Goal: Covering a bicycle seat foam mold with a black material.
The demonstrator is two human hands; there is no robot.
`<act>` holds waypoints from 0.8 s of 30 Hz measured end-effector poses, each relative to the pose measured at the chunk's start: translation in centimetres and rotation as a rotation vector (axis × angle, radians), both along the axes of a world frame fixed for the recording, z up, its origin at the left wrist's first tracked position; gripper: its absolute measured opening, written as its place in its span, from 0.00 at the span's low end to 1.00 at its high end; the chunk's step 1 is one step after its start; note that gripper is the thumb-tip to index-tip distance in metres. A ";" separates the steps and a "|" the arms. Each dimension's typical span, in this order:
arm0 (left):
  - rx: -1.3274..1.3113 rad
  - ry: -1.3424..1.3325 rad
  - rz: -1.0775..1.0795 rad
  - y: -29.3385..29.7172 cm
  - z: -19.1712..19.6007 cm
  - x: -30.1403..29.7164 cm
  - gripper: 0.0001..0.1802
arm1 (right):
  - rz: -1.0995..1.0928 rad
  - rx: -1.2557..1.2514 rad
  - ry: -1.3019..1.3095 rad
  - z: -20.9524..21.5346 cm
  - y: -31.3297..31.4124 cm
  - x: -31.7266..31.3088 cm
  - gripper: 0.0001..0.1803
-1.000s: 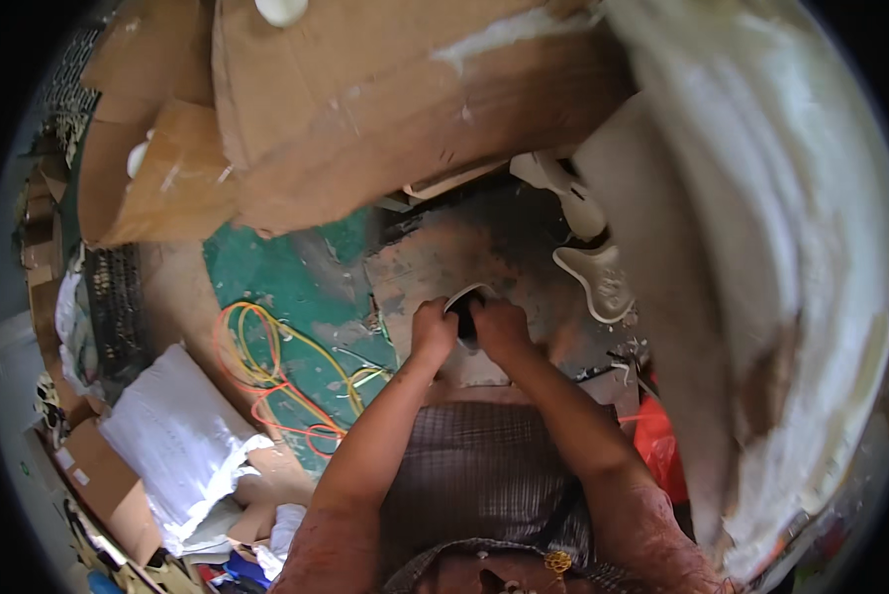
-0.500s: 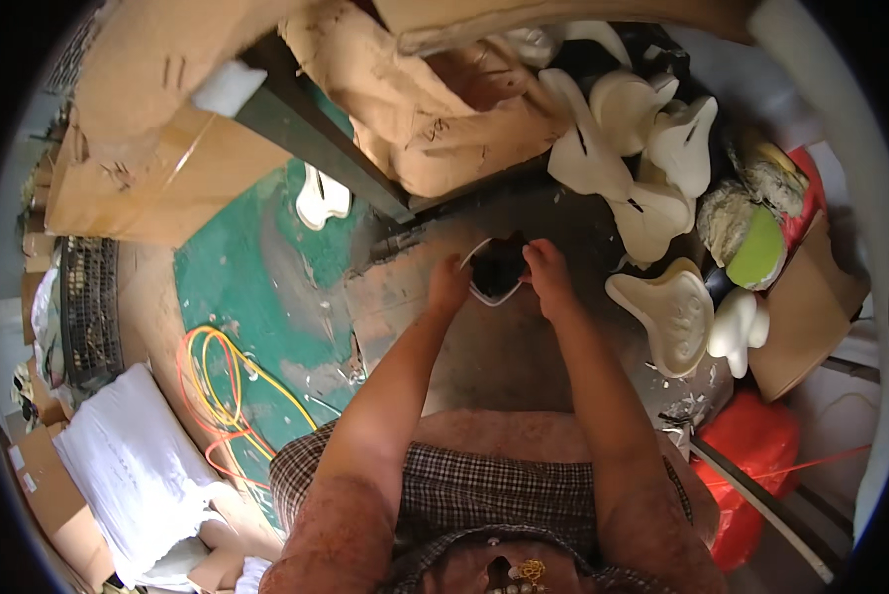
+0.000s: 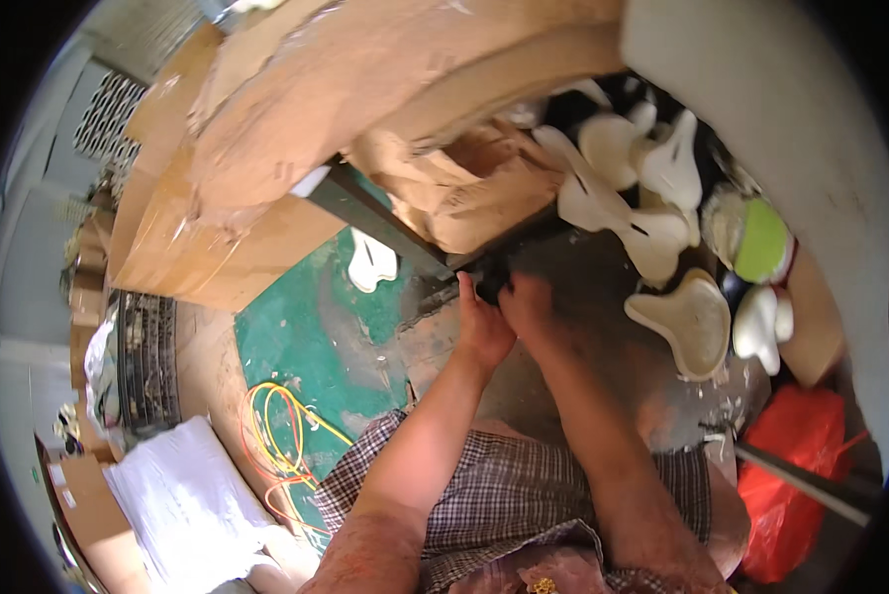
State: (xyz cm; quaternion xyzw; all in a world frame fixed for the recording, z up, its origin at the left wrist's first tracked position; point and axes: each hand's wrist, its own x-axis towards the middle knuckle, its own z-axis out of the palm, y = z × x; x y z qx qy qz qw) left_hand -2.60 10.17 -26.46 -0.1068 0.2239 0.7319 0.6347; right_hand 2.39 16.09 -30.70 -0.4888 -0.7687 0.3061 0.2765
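Both my hands are close together at the middle of the view, over the dark work surface. Between them is a black piece (image 3: pixel 490 276), partly hidden and blurred; I cannot make out its kind. My left hand (image 3: pixel 483 330) grips its near left side, with the thumb pointing up along it. My right hand (image 3: pixel 527 304) is closed on its right side, fingers curled and smeared by motion. To the right of my hands lies a cream foam bicycle saddle pad (image 3: pixel 695 322), hollow side up, with several more cream saddle pads (image 3: pixel 593 196) piled beyond it.
A metal frame bar (image 3: pixel 390 223) and an open brown paper-lined carton (image 3: pixel 464 213) stand just ahead. A white saddle-shaped piece (image 3: pixel 373 261) lies on the green floor. Yellow and orange hoses (image 3: pixel 278 436) coil at left; a red bag (image 3: pixel 793 485) sits at right.
My hands have drawn closer together and turned inward around the black piece; its white rim no longer shows. The whole view has shifted, with surroundings tilted and moved rightward at left.
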 end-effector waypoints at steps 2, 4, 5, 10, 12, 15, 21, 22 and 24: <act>-0.142 0.065 0.069 -3.2 -2.9 -5.3 0.39 | 0.223 0.075 0.331 3.0 -5.8 -2.4 0.18; 0.714 -0.033 -0.134 -4.1 -6.0 -6.0 0.44 | 0.183 -0.029 0.383 2.7 -5.5 -4.0 0.20; -0.108 0.163 0.060 0.1 -1.3 2.0 0.46 | -0.007 -0.016 0.190 -1.9 0.7 0.0 0.20; 0.019 0.131 -0.080 -1.6 0.4 -0.5 0.37 | 0.020 -0.217 0.226 -1.2 5.2 -0.4 0.21; -0.021 0.279 -0.120 -1.9 -1.1 -2.4 0.26 | 0.085 -0.404 0.265 0.3 4.8 -0.5 0.20; -0.234 0.594 0.018 -2.8 -4.1 -3.8 0.18 | 0.303 -1.427 1.033 1.6 0.9 0.7 0.22; -0.751 1.183 0.287 -2.8 -5.2 -5.6 0.11 | 0.051 -1.316 1.062 0.2 -0.8 1.8 0.21; -0.746 1.180 0.280 -2.8 -5.3 -5.8 0.11 | 0.061 -1.336 1.105 0.3 -0.4 1.7 0.21; -0.819 1.257 0.130 -2.9 -5.3 -5.8 0.13 | 0.044 -1.370 0.989 0.3 0.5 1.9 0.21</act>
